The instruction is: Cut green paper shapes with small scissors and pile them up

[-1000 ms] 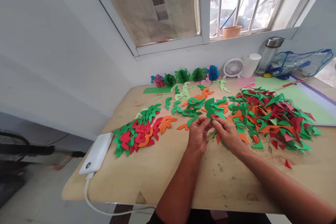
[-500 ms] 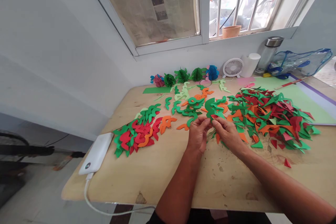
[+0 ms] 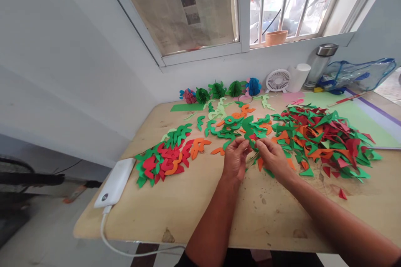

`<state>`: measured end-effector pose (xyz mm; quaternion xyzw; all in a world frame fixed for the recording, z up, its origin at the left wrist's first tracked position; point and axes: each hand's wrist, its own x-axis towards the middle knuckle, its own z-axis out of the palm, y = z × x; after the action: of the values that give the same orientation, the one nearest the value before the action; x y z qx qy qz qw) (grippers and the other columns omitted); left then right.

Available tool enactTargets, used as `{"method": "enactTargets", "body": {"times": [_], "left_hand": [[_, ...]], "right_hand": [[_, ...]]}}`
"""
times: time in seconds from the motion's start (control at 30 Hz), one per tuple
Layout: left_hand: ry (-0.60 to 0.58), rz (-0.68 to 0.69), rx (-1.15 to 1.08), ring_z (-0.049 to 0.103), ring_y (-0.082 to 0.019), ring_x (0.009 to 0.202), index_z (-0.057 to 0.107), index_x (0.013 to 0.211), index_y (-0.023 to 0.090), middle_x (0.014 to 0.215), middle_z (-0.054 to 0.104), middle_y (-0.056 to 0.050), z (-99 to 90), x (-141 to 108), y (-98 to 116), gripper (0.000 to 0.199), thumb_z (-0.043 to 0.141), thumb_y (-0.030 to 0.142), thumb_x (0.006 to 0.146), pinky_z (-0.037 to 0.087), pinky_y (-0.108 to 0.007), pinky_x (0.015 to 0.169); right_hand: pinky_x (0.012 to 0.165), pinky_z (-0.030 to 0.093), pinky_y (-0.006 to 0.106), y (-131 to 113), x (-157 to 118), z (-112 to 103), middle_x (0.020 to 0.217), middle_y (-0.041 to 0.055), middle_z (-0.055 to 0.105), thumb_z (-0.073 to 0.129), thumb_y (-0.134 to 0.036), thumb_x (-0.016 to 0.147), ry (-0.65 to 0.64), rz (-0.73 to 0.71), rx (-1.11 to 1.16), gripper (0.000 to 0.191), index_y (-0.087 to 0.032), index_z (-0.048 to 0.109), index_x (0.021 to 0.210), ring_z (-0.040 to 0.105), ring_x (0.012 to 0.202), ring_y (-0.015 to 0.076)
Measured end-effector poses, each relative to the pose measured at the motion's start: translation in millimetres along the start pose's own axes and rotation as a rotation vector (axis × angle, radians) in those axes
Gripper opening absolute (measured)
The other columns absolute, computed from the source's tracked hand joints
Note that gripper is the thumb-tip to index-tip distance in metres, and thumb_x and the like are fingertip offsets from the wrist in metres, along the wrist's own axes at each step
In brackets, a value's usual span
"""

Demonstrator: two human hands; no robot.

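My left hand (image 3: 236,158) pinches a wavy green paper cutout (image 3: 248,126) at its lower end, and the piece stands up from the thumb and forefinger. Just to the right, my right hand (image 3: 272,158) has its thumb and fingertips pressed together near the cutout's lower end, a small gap from my left fingers. Whether it grips a bit of paper is too small to tell. Behind both hands lie loose green and orange wavy cutouts (image 3: 230,122). A heap of red, green and orange paper scraps (image 3: 326,133) spreads to the right of my right hand.
Red, green and orange cutouts (image 3: 166,158) are piled at the left, near a white power bank (image 3: 115,183) with a cable. Along the wall stand folded-paper figures (image 3: 217,89), a small white fan (image 3: 278,80), a glass bottle (image 3: 319,66) and a clear plastic pouch (image 3: 357,73).
My right hand has moved slightly right, parting from my left fingertips. The green cutout in my left hand has shifted a little to the left.
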<state>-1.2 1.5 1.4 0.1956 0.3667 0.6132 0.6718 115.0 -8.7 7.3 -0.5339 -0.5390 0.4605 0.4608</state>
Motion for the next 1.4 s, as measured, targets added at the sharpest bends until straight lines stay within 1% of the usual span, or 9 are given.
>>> {"method": "enactTargets", "body": {"times": [0.13, 0.2, 0.33, 0.5, 0.87, 1.1, 1.2, 1.3, 1.4], "left_hand": [[-0.018, -0.020, 0.028, 0.053, -0.007, 0.057, 0.062, 0.067, 0.015, 0.064, 0.058, 0.003, 1.2, -1.2, 1.4, 0.024, 0.080, 0.024, 0.055, 0.043, -0.023, 0.063], [-0.030, -0.030, 0.068, 0.052, -0.007, 0.056, 0.062, 0.065, 0.014, 0.061, 0.058, 0.003, 2.1, -2.2, 1.8, 0.022, 0.079, 0.024, 0.056, 0.043, -0.023, 0.062], [-0.085, -0.035, 0.136, 0.051, -0.006, 0.054, 0.063, 0.061, 0.014, 0.058, 0.057, 0.002, 3.1, -3.9, 1.5, 0.020, 0.079, 0.025, 0.057, 0.041, -0.022, 0.061], [-0.104, -0.050, 0.160, 0.051, -0.007, 0.053, 0.065, 0.063, 0.014, 0.056, 0.057, 0.002, 2.5, -3.9, 0.6, 0.019, 0.079, 0.025, 0.056, 0.041, -0.022, 0.059], [-0.113, -0.043, 0.158, 0.051, -0.006, 0.053, 0.064, 0.063, 0.014, 0.055, 0.056, 0.002, 1.0, -3.4, 0.8, 0.019, 0.078, 0.025, 0.057, 0.041, -0.021, 0.057], [-0.108, -0.080, 0.136, 0.053, -0.008, 0.054, 0.063, 0.065, 0.014, 0.057, 0.057, 0.001, 0.9, -3.8, 2.5, 0.020, 0.078, 0.025, 0.057, 0.042, -0.021, 0.058], [-0.117, -0.098, 0.129, 0.053, -0.008, 0.055, 0.064, 0.066, 0.014, 0.059, 0.058, 0.001, 0.3, -3.5, 2.0, 0.021, 0.078, 0.025, 0.057, 0.041, -0.022, 0.059], [-0.129, -0.114, 0.122, 0.053, -0.008, 0.055, 0.063, 0.067, 0.014, 0.059, 0.059, 0.001, -0.2, -3.2, 1.4, 0.022, 0.079, 0.025, 0.057, 0.042, -0.023, 0.060], [-0.134, -0.120, 0.117, 0.053, -0.008, 0.054, 0.062, 0.067, 0.014, 0.059, 0.058, 0.001, 0.2, -3.6, 1.8, 0.022, 0.078, 0.024, 0.056, 0.042, -0.022, 0.058]], "right_hand": [[0.038, 0.017, 0.022, -3.4, 0.1, -0.2, 0.049, -0.0083, 0.029, 0.055, -0.054, 0.078, 0.050, 0.058, 0.213, 0.035, -0.019, 0.055, 0.077, 0.023, 0.041, 0.0072], [0.038, 0.016, 0.022, -6.8, 0.0, 0.3, 0.048, -0.0090, 0.030, 0.059, -0.052, 0.075, 0.046, 0.086, 0.317, 0.034, -0.019, 0.056, 0.081, 0.024, 0.041, 0.0070], [0.038, 0.014, 0.021, -12.7, -0.9, 1.1, 0.047, -0.0105, 0.028, 0.068, -0.045, 0.068, 0.022, 0.132, 0.434, 0.031, -0.020, 0.051, 0.075, 0.020, 0.039, 0.0051], [0.036, 0.013, 0.021, -13.3, -0.9, 0.3, 0.047, -0.0108, 0.027, 0.070, -0.042, 0.066, 0.008, 0.125, 0.467, 0.033, -0.021, 0.044, 0.068, 0.020, 0.039, 0.0047], [0.037, 0.013, 0.020, -12.6, -1.1, -1.0, 0.047, -0.0111, 0.028, 0.071, -0.042, 0.064, -0.002, 0.137, 0.457, 0.036, -0.021, 0.042, 0.065, 0.021, 0.038, 0.0037], [0.036, 0.012, 0.020, -11.6, 1.1, -1.1, 0.045, -0.0117, 0.028, 0.070, -0.042, 0.066, 0.069, 0.155, 0.471, 0.032, -0.020, 0.050, 0.076, 0.021, 0.037, 0.0042], [0.034, 0.011, 0.020, -12.5, 0.0, -0.6, 0.045, -0.0128, 0.027, 0.070, -0.039, 0.067, 0.027, 0.152, 0.504, 0.033, -0.021, 0.051, 0.086, 0.020, 0.034, 0.0043], [0.033, 0.012, 0.020, -12.3, -1.5, -0.3, 0.046, -0.0124, 0.028, 0.071, -0.037, 0.067, -0.029, 0.148, 0.512, 0.029, -0.022, 0.049, 0.079, 0.021, 0.034, 0.0041], [0.033, 0.013, 0.019, -9.2, -0.4, -0.8, 0.045, -0.0119, 0.029, 0.071, -0.038, 0.068, 0.010, 0.150, 0.525, 0.030, -0.021, 0.046, 0.071, 0.021, 0.035, 0.0036]]}}
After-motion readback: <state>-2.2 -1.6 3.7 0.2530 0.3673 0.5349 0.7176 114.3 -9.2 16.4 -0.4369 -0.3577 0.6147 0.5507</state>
